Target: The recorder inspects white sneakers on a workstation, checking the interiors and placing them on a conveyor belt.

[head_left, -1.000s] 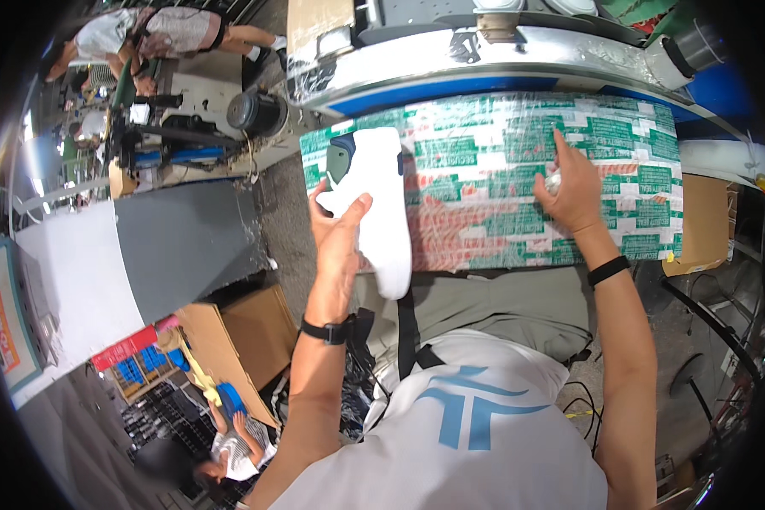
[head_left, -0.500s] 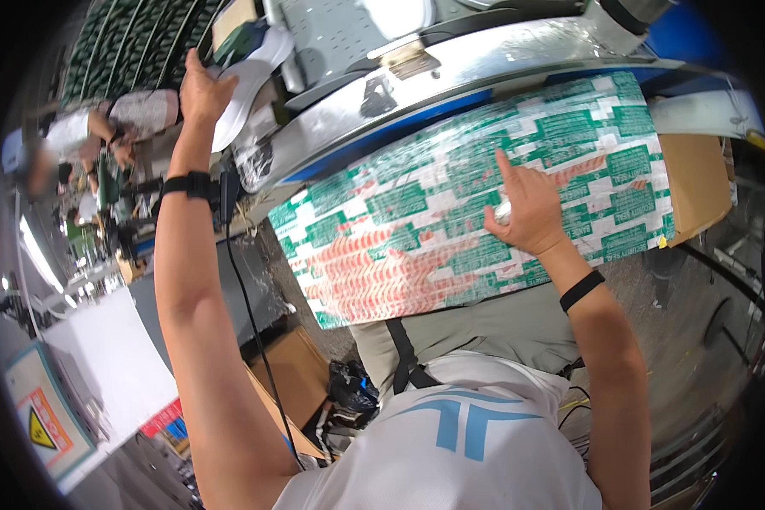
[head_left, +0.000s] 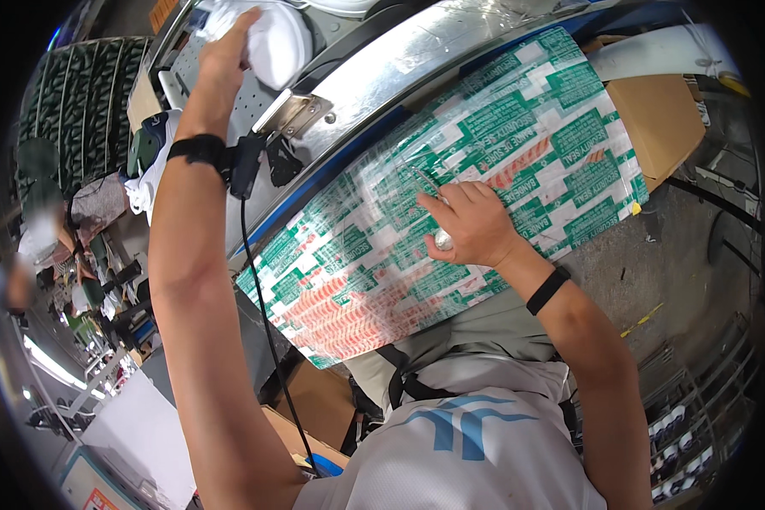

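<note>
At the top left, my left hand [head_left: 225, 55] is stretched out over the near side of a white shoe-like piece [head_left: 279, 44] on a grey perforated surface. One finger is extended and the others are partly hidden; the hand looks open. My right hand [head_left: 472, 223] rests above a board [head_left: 348, 255] covered with green, white and red printed tape. Its fingers are closed round a small metal tool [head_left: 442, 239]. A thin pointed end sticks out past the index finger, and the palm hides the rest.
A metal rail [head_left: 357, 81] with a hinge-like bracket [head_left: 293, 112] runs behind the board. White-and-green shoes [head_left: 155, 144] hang left of my left forearm. A black cable [head_left: 263, 323] drops from my left wrist strap. Cardboard [head_left: 659, 127] lies at the right. Other people work at far left.
The view has swung round. My left hand has gone from beside the white-and-green shoe to the white shoe-like piece. My right hand has moved left over the board, fingers now more curled.
</note>
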`<state>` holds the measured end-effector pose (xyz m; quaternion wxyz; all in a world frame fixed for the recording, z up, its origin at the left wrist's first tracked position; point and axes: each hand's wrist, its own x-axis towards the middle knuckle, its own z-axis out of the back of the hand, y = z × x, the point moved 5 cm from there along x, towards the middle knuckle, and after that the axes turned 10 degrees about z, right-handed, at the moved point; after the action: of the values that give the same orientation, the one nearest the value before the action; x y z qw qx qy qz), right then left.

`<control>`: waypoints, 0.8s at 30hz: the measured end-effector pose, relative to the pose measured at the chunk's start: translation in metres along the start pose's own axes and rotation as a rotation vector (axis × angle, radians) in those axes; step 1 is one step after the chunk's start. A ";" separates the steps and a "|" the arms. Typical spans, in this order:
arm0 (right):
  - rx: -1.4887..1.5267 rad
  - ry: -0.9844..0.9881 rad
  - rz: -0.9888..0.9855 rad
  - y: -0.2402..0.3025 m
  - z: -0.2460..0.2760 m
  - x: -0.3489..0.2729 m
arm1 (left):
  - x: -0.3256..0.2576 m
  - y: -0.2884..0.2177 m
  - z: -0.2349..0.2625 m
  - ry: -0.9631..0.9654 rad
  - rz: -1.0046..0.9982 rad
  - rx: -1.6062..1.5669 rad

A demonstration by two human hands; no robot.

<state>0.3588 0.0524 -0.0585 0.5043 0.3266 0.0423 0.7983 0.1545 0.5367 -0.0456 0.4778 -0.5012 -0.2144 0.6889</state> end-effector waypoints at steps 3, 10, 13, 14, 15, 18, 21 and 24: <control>0.016 -0.007 0.003 0.001 -0.003 0.000 | -0.027 -0.018 0.019 0.146 -0.063 -0.441; 0.042 -0.061 0.030 -0.001 0.001 -0.007 | -0.200 -0.014 0.100 0.221 -0.133 -0.481; 0.061 -0.060 0.020 -0.002 0.000 -0.011 | -0.311 0.049 0.108 -0.079 -0.206 -0.270; 0.051 -0.025 0.002 -0.004 -0.002 -0.013 | -0.345 0.080 0.103 -0.124 -0.206 -0.246; 0.060 0.002 -0.001 0.000 -0.003 -0.008 | -0.387 0.105 0.105 -0.193 -0.208 -0.215; 0.067 -0.005 0.027 0.007 -0.001 -0.002 | -0.465 0.196 0.084 -0.307 -0.021 -0.006; 0.069 -0.042 0.080 0.015 0.002 0.002 | -0.508 0.254 0.030 -0.412 0.077 -0.200; 0.010 -0.014 0.048 0.016 0.002 0.000 | -0.523 0.278 -0.006 -0.354 -0.076 0.029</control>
<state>0.3477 0.0441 -0.0508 0.4836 0.3356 0.0349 0.8076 0.0583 -0.0468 -0.0096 0.4653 -0.3566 -0.3040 0.7510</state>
